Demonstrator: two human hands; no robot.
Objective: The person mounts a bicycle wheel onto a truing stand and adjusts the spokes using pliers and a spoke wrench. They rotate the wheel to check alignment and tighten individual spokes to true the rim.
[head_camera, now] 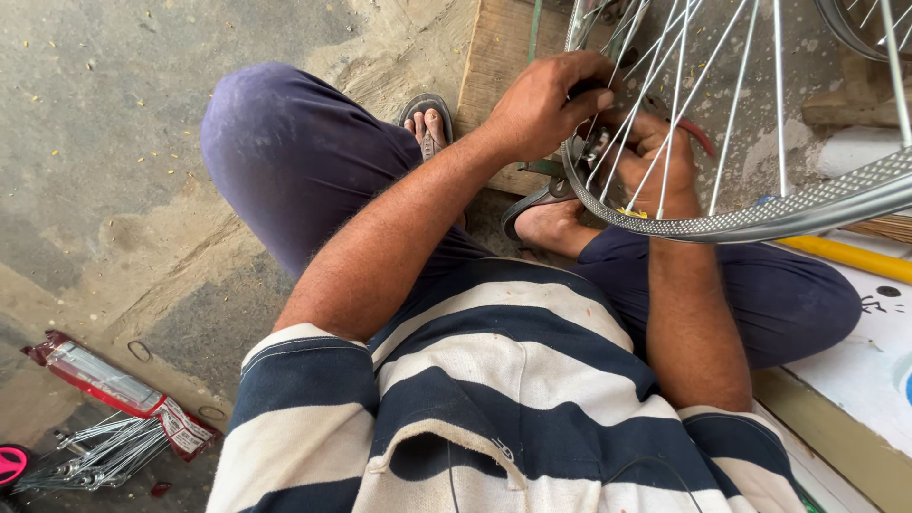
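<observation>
A silver bicycle wheel rim [760, 220] with thin steel spokes [736, 104] stands in front of me at the upper right. My left hand [546, 100] reaches in among the spokes and closes on the dark hub [591, 147] at the wheel's centre. Behind the spokes, my right hand [665, 157] grips a tool with a red handle [698, 136] against the hub. Both hands are partly hidden by spokes.
I sit on a concrete floor, knees bent, sandalled feet [429, 119] by a wooden plank [499, 57]. A bundle of loose spokes [100, 456] and a red packet [104, 385] lie at lower left. A yellow rod [855, 256] and white board [869, 351] are at right.
</observation>
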